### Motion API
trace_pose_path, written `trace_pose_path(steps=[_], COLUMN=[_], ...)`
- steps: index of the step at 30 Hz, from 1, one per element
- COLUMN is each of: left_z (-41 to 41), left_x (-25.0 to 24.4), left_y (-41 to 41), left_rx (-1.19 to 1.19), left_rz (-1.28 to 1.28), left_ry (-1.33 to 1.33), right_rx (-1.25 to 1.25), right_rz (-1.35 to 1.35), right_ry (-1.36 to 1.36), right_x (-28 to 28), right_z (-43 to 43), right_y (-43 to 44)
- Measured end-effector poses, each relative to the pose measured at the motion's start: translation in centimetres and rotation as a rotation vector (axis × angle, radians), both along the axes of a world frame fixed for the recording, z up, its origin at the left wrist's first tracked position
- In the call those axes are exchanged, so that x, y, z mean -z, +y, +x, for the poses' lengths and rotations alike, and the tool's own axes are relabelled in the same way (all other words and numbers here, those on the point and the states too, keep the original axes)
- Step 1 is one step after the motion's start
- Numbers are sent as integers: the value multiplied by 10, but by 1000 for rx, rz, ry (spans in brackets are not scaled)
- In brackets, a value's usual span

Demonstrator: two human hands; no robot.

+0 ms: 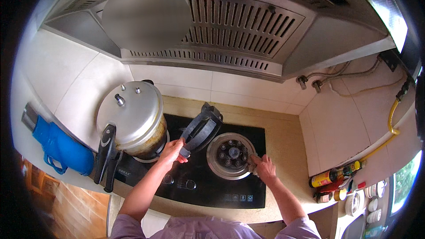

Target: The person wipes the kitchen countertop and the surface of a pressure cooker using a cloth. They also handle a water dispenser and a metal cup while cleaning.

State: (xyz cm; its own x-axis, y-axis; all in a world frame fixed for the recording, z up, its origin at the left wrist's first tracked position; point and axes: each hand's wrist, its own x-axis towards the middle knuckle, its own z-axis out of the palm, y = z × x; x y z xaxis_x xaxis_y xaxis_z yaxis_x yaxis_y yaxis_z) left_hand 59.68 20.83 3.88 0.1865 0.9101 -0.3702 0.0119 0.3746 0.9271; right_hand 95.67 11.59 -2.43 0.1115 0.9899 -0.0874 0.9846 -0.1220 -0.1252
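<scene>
My left hand point(173, 153) grips a black pot-support ring point(203, 127) by its lower edge. The ring is tilted up above the black glass gas hob point(212, 192). With a crumpled greyish cloth point(251, 166) under its fingers, my right hand point(265, 167) touches the right side of the round metal burner tray point(212, 154). The uncovered burner head point(234, 153) sits in the tray's middle. On the hob's left burner stands a large aluminium pressure cooker point(132, 116), its lid on and its lower wall stained brown.
The cooker's black handle point(107, 152) juts toward me at the left. A blue plastic container point(63, 144) is beside it. Overhead hangs a steel range hood point(239, 23). Several sauce bottles point(327, 177) and stacked bowls point(355, 204) stand at the right. A yellow hose point(393, 119) runs along the right wall.
</scene>
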Motion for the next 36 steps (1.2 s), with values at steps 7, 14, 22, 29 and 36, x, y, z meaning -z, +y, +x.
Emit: trace_pose_path(steps=[7, 14, 22, 29, 36], left_z=[0, -2, -1, -3, -4], left_x=[1, 0, 0, 2, 2], left_y=[0, 1, -2, -2, -3], left_rx=[10, 19, 10, -6, 4], left_rz=[-9, -24, -6, -24, -8], left_ry=[0, -9, -5, -1, -45], right_rx=[-112, -42, 31, -128, -119], right_rz=[-50, -6, 33, -27, -11], right_ry=[4, 63, 90, 127, -44], right_x=[-2, 2, 15, 9, -7], right_z=[15, -7, -32, -68, -18], right_y=[79, 78, -10, -52, -14])
